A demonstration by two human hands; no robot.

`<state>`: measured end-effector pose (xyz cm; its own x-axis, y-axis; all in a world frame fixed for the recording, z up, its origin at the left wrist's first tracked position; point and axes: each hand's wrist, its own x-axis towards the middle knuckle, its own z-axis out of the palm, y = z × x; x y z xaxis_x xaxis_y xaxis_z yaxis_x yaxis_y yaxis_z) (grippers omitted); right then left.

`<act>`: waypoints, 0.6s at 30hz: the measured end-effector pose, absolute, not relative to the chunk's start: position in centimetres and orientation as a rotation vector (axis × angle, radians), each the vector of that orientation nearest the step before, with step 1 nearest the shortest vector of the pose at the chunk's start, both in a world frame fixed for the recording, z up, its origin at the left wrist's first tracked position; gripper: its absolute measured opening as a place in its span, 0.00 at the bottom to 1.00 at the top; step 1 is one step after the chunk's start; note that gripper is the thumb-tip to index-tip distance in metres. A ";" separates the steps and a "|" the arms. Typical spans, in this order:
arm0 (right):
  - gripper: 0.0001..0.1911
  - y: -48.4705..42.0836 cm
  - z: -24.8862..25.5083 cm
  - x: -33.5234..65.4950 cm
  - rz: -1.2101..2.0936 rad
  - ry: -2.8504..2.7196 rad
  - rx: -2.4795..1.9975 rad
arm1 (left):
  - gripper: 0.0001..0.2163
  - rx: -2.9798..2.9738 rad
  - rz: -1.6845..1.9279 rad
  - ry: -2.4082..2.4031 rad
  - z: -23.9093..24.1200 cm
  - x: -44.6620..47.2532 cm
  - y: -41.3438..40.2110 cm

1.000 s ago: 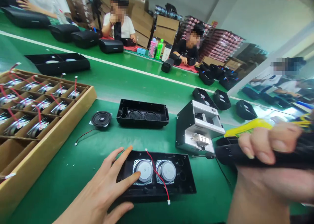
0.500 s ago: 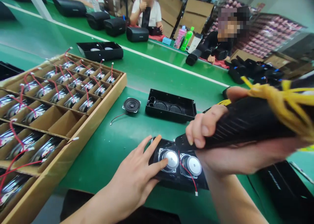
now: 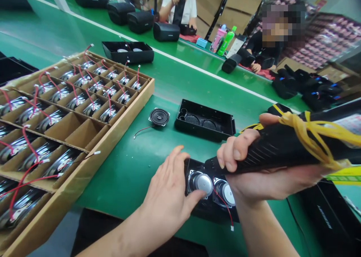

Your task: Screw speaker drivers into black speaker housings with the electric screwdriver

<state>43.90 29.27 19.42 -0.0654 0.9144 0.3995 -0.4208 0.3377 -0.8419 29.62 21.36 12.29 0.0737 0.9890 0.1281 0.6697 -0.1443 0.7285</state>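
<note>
My right hand (image 3: 254,178) is wrapped around a black electric screwdriver (image 3: 284,140) with yellow string tied about its body. The tool's nose points down to the left, over the upper edge of a black speaker housing (image 3: 207,213); its bit is hard to make out. In that housing sit two round speaker drivers, the left one (image 3: 203,185) and the right one (image 3: 228,194), magnets up, a red wire with a white plug between them. My left hand (image 3: 169,185) grips the housing's left side, fingers together at its edge and thumb against the left driver.
To the left stands a divided cardboard tray (image 3: 124,127) of wired drivers. Beyond my hands lie a loose driver (image 3: 159,118) and an open black housing (image 3: 204,133). A black case (image 3: 324,215) is at lower right. Two co-workers sit across the green bench (image 3: 194,82).
My left hand's spread fingers have drawn together at the housing's edge, the thumb now on the left driver. The screwdriver stays over the housing. The whole view has shifted slightly.
</note>
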 end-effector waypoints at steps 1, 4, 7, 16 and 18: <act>0.32 29.4 19.3 43.9 1.190 -1.162 -0.559 | 0.40 1.885 0.781 1.646 12.5 29.7 21.9; 0.31 29.7 18.8 43.8 1.179 -1.181 -0.567 | 0.43 1.918 0.507 1.576 13.6 29.4 23.7; 0.32 29.9 18.6 43.7 1.166 -1.230 -0.536 | 0.33 1.891 0.386 1.525 14.5 29.0 24.7; 0.30 30.0 19.0 43.3 1.181 -1.202 -0.626 | 0.25 1.868 0.310 1.579 14.9 29.2 25.2; 0.30 30.1 19.1 43.3 1.184 -1.203 -0.630 | 0.24 1.877 0.318 1.581 14.8 29.2 25.2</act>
